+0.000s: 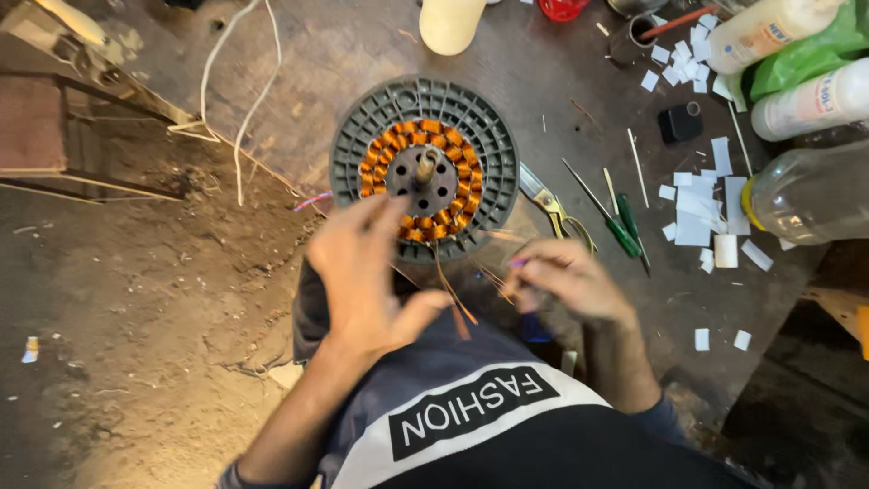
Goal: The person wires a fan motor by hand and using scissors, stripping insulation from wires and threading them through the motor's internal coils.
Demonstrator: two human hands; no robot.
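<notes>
**A:** Stator [424,167] status?

**B:** Sitting flat on the dark bench [561,109], right in front of me. My left hand [367,276] is hovering spread over its near edge, blurred. My right hand [566,276] is pinching thin copper wire [493,281] beside it.

**A:** Around it?

**B:** Scissors [552,204] and green screwdrivers [620,226] are lying to the right, paper slips [701,204] beyond.

Left hand [362,272] at copper-wound stator [424,168]; right hand [566,281] apparently pinching thin wires [453,294].

Bare forearms, no sleeves reaching wrists; dark blue-grey garment with white band, black panel bearing white lettering.
</notes>
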